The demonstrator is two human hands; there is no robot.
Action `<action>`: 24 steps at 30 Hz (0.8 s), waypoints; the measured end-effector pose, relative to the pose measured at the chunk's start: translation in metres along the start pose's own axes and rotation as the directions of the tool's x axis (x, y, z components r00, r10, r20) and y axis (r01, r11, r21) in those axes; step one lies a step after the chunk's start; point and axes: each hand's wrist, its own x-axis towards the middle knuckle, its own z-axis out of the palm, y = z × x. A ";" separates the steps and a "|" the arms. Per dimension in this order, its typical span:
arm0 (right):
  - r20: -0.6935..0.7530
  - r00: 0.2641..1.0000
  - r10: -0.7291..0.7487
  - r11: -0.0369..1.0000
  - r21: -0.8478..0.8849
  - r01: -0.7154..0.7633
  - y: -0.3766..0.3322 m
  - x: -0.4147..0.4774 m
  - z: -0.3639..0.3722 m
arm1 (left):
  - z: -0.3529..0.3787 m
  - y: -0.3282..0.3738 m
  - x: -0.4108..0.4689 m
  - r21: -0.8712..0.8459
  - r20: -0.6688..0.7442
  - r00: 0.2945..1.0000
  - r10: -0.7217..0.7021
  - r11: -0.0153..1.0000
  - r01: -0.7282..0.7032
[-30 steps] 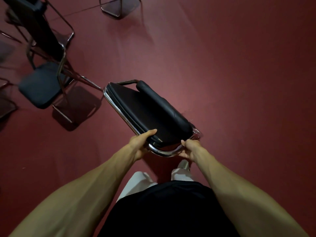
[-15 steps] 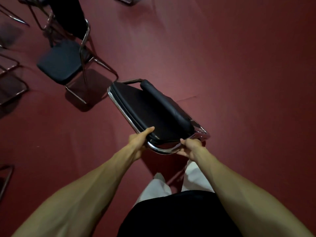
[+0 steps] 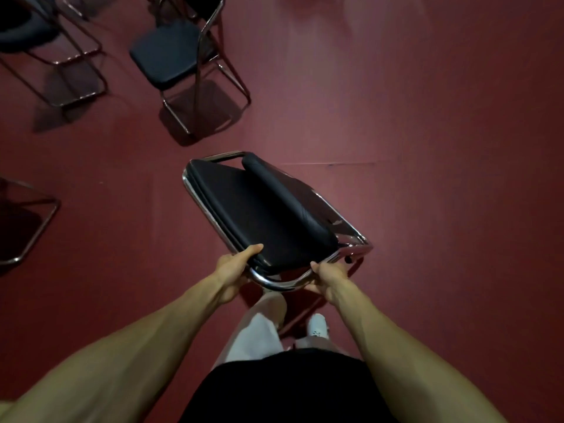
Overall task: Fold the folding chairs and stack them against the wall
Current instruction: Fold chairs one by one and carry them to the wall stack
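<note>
The person is holding a folded chair (image 3: 262, 215) out in front with both hands, above the red floor (image 3: 427, 132), its far end pointing away and to the left. The left hand (image 3: 232, 270) is gripping the near left corner of its chrome tube, with the thumb lying on the black pad and the other fingers curling underneath, out of sight. The right hand (image 3: 328, 277) is clamping the near right bend, fingers wrapping round the tube. An open chair (image 3: 171, 53) is standing well beyond on the floor, with a second chair (image 3: 27, 29) at the top left. A third chair (image 3: 33, 221) is showing only partly at the left edge.
</note>
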 end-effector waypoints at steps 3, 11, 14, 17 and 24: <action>0.010 1.000 -0.013 1.000 0.004 0.013 0.025 -0.008 -0.028 | 0.007 -0.037 -0.019 -0.066 -0.013 1.000 -0.022 0.998 0.021; -0.055 0.998 -0.022 0.996 -0.087 0.018 0.069 -0.025 -0.037 | -0.015 -0.080 -0.050 -0.091 0.015 0.999 -0.047 0.995 0.048; -0.064 0.998 -0.008 0.997 -0.077 0.003 0.092 -0.034 -0.025 | -0.039 -0.091 -0.055 -0.081 0.028 0.999 -0.036 0.996 0.038; -0.116 0.993 -0.034 0.994 -0.104 0.022 0.125 -0.047 -0.002 | -0.076 -0.107 -0.056 -0.062 0.022 1.000 -0.010 0.998 0.011; -0.137 0.989 -0.057 0.987 -0.157 0.035 0.211 -0.086 0.082 | -0.195 -0.139 -0.052 -0.030 0.048 0.999 -0.007 1.000 0.009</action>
